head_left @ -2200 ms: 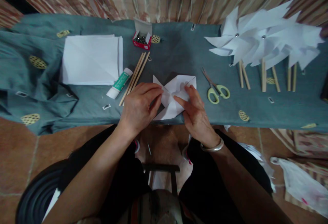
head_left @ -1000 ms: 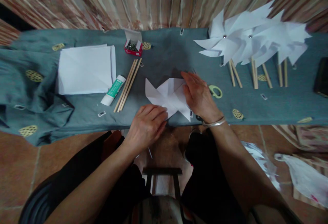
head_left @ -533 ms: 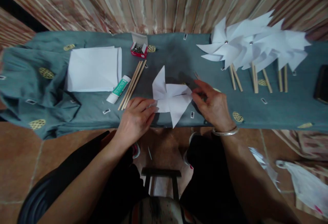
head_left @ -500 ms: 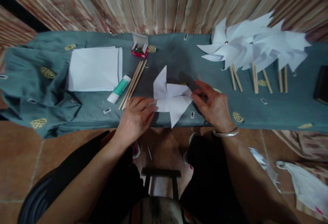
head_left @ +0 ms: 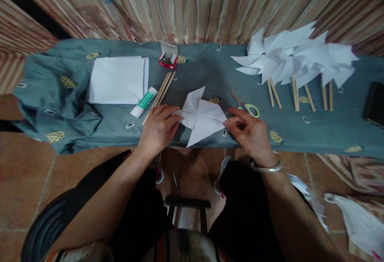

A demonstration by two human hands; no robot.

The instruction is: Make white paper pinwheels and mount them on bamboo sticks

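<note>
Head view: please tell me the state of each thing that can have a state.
Paper: folded into pinwheel blades, flat on the cloth, pinched by left hand and right hand.
Pin box: open.
Scissors: closed, lying flat.
Glue stick: capped, lying down.
Pinwheels: finished, lying down.

wall: striped curtain (head_left: 192, 6) — floor: terracotta tiles (head_left: 24, 166) — table: teal cloth (head_left: 324, 130)

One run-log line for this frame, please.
left hand: on paper pinwheel left edge | right hand: pinching right tip | scissors: beside right hand
</note>
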